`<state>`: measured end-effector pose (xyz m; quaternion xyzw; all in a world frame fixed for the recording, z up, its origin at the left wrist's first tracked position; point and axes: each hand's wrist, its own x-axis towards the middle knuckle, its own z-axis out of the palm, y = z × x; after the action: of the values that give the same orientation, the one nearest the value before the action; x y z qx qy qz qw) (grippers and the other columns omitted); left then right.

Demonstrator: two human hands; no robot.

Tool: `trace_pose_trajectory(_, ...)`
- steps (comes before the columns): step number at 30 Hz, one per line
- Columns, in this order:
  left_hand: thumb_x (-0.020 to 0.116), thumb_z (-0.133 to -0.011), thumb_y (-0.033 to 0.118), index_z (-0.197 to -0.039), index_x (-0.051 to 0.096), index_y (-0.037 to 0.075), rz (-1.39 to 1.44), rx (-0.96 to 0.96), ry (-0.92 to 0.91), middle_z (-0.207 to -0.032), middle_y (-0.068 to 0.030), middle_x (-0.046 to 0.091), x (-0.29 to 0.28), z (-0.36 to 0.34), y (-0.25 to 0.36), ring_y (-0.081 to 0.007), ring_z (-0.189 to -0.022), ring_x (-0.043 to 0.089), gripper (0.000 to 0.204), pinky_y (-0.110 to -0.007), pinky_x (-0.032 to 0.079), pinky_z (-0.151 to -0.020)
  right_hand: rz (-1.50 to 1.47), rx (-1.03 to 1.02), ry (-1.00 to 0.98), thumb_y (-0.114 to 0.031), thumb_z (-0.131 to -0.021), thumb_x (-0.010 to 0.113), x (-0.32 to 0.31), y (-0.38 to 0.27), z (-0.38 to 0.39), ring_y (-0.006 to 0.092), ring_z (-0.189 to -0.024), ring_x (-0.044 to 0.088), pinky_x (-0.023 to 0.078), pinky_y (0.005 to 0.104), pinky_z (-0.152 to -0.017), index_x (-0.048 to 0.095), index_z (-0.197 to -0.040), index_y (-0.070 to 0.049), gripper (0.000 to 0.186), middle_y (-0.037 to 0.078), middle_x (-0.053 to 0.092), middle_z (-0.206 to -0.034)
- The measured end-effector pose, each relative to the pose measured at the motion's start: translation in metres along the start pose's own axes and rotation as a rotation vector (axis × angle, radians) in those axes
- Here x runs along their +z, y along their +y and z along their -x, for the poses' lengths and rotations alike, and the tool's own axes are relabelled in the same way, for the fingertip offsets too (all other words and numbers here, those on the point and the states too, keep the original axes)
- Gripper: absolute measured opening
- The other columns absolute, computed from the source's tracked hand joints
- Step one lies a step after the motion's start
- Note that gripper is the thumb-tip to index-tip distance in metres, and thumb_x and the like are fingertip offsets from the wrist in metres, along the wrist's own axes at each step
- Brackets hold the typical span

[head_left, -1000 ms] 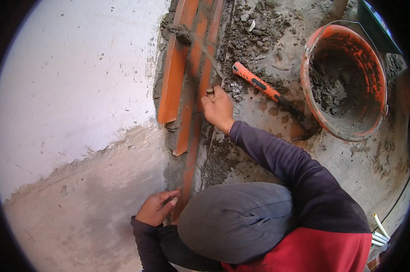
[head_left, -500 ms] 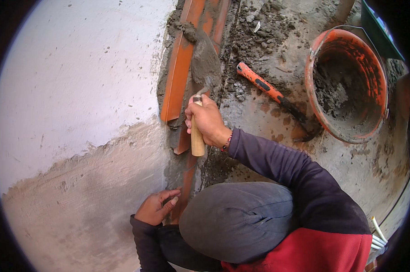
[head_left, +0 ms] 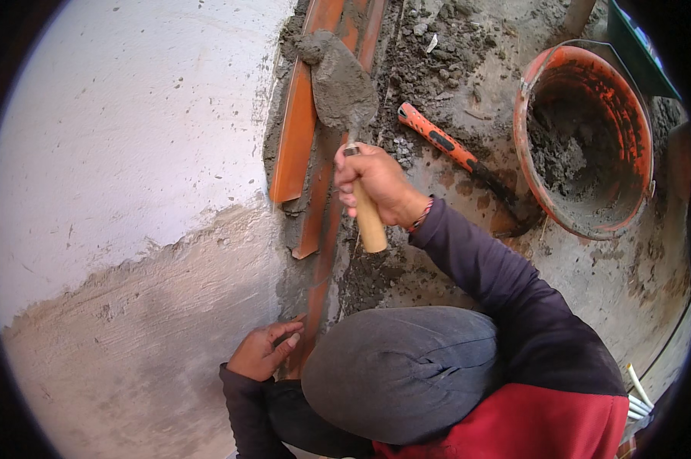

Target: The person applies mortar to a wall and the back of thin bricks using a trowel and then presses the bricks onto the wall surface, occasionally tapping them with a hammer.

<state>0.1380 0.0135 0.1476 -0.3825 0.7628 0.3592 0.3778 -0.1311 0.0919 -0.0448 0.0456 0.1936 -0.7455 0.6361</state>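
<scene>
My right hand (head_left: 372, 183) is wrapped round the wooden handle of a trowel (head_left: 341, 80), its blade coated in grey mortar and lying over long orange strips (head_left: 292, 153) beside the white wall (head_left: 131, 130). The mortar is heaped at the blade's far left tip. My left hand (head_left: 261, 352) rests lower down at the foot of the wall, fingers loosely bent and apart, fingertips at a narrow reddish strip (head_left: 318, 294); whether they touch it I cannot tell. An orange-and-black handled tool (head_left: 445, 141) lies right of the trowel, its head dark with dirt.
An orange bucket (head_left: 525, 130) with mortar inside stands at the right, beside a dark green object (head_left: 632, 46). Loose rubble (head_left: 441, 69) covers the ground near it. White pipes (head_left: 637, 386) lie at lower right. A large grey cloth-covered rounded shape (head_left: 399, 367) hides the bottom middle.
My right hand first brought the trowel down-left onto the strips, then shifted up and right, with the blade now farther up. My left hand has barely moved.
</scene>
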Motion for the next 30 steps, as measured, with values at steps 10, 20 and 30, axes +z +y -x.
trace_pose_trajectory(10,0.055,-0.097,0.024,-0.122,0.061,-0.004,-0.031,-0.014,0.007,-0.122,-0.02,0.065,-0.001,-0.002,0.006,-0.0291,-0.111,0.063,0.037,-0.035,0.045,-0.096,-0.11,-0.12,-0.214,-0.002,-0.08,0.05,-0.053,-0.013,0.028,0.0156,-0.052,0.05,0.046,0.0324,-0.044,0.046,-0.089,-0.008,0.011,0.004,0.047,-0.068)
trace_pose_trajectory(20,0.055,-0.098,0.026,-0.125,0.06,-0.002,-0.01,0.015,0.016,-0.116,-0.0177,0.067,-0.001,-0.003,0.007,-0.0275,-0.107,0.063,0.039,-0.035,0.045,-0.094,0.969,-0.639,0.64,-0.007,-0.083,0.056,-0.04,0.063,-0.047,0.015,-0.069,0.059,0.048,0.0344,-0.064,0.053,-0.086,-0.006,0.004,0.004,0.056,-0.073)
trace_pose_trajectory(30,0.056,-0.098,0.025,-0.124,0.06,-0.004,0.017,0.016,0.027,-0.12,-0.0189,0.065,0.0,0.003,0.003,-0.0268,-0.11,0.062,0.039,-0.034,0.045,-0.096,0.592,-0.3,0.37,-0.025,-0.098,0.052,-0.022,0.033,0.008,0.0159,-0.054,0.058,0.047,0.0308,-0.049,0.05,-0.093,-0.004,0.022,0.006,0.056,-0.07)
